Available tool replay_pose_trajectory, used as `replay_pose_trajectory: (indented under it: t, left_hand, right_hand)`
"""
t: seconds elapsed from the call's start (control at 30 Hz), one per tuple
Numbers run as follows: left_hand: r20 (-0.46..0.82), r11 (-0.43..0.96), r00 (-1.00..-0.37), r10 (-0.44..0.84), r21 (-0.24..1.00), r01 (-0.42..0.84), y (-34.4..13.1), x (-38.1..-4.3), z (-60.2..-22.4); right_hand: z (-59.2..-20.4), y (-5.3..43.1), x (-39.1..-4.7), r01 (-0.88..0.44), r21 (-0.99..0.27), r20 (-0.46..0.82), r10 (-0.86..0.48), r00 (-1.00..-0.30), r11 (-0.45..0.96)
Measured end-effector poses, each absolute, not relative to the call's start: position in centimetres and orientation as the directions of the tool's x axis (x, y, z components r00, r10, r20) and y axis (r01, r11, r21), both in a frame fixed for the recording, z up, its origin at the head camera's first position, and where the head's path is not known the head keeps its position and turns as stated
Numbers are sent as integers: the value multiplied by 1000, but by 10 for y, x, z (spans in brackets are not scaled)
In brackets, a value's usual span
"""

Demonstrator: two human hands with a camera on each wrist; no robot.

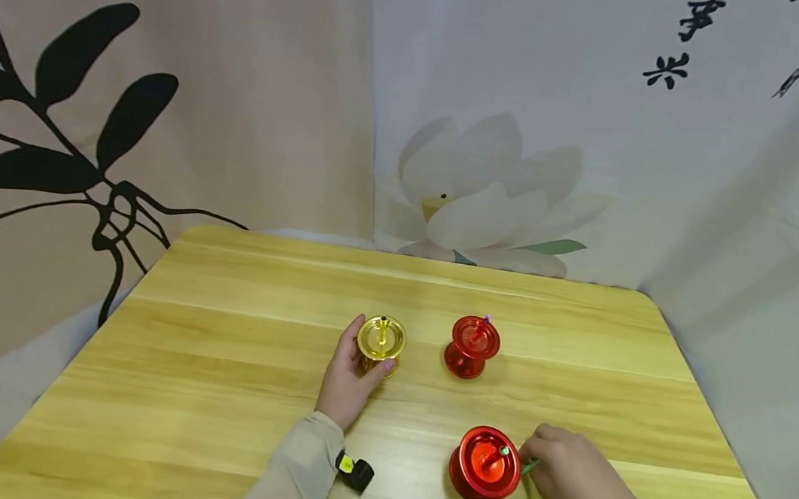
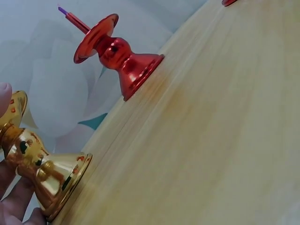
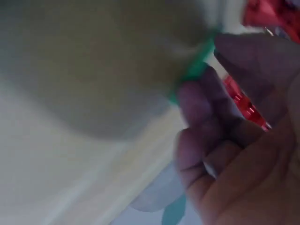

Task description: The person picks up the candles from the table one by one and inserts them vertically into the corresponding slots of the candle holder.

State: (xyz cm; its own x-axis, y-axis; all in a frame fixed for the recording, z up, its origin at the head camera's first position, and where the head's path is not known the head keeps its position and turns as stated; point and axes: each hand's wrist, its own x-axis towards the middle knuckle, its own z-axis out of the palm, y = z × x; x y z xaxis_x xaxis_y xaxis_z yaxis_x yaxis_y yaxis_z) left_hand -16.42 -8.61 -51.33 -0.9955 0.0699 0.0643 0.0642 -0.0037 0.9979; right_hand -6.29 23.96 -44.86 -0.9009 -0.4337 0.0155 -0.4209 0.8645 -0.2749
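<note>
My left hand (image 1: pixel 350 386) holds a shiny gold candle holder (image 1: pixel 382 337) round its side, thumb in front and fingers behind. Its base (image 2: pixel 70 180) stands on the wooden table in the left wrist view. My right hand (image 1: pixel 567 469) pinches a thin green stick (image 1: pixel 530 466) between thumb and fingertips, and the stick (image 3: pixel 197 65) is blurred in the right wrist view. Close to these fingertips, on their left, stands a red candle holder (image 1: pixel 485 465) with a pale green tip on its spike. Farther back is another red candle holder (image 1: pixel 476 344), upright, with a purple tip on its spike.
The wooden table (image 1: pixel 232 346) has rounded far corners and ends at a printed cloth (image 1: pixel 278 107) hanging behind it. A black strapped device (image 1: pixel 357 472) sits at my left wrist.
</note>
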Motion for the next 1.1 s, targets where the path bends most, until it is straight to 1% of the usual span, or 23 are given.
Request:
replay_pose_trajectory:
  t: [0.17,0.3,0.4,0.5,0.6,0.67,0.73,0.8,0.87,1.0,1.1]
  left_hand:
    - [47,-7,-996,70,999,47,-89,-163,-513]
    - [34,3,-996,79,999,35,-88,-161,-514]
    - [30,23,-996,80,999,32,-88,-160,-514]
    - [38,40,-997,67,998,41,-88,-160,-513]
    - [39,36,-998,59,998,41,-88,-160,-512]
    - [43,33,-997,67,998,45,-88,-160,-511]
    - [45,30,-996,73,998,47,-88,-160,-511]
    - [51,30,-996,72,998,53,-88,-160,-511]
    - [54,35,-997,62,998,57,-87,-160,-511]
    - [50,34,-997,58,998,52,-87,-160,-511]
    - [51,35,-996,67,998,53,-87,-160,-509]
  right_hand:
    - [-459,240,-60,-376,-278,-51,-404,-913,884]
    - [-458,238,-63,-357,-306,-65,-393,-917,883]
    - [-457,236,-65,-359,-352,-80,-410,-909,865]
    - [-457,233,-67,-337,-378,-126,-408,-904,862]
    - [-455,232,-69,-313,-375,-140,-387,-911,873]
    - [-451,235,-72,-338,-374,-82,-393,-916,864]
    - [-445,237,-76,-381,-382,14,-407,-913,842]
    - [-439,237,-82,-446,-390,130,-431,-893,805]
    - [-432,235,-88,-497,-395,220,-446,-868,772]
    - [-415,226,-101,-561,-400,315,-466,-827,724]
    - [-402,217,-111,-582,-409,334,-478,-812,703]
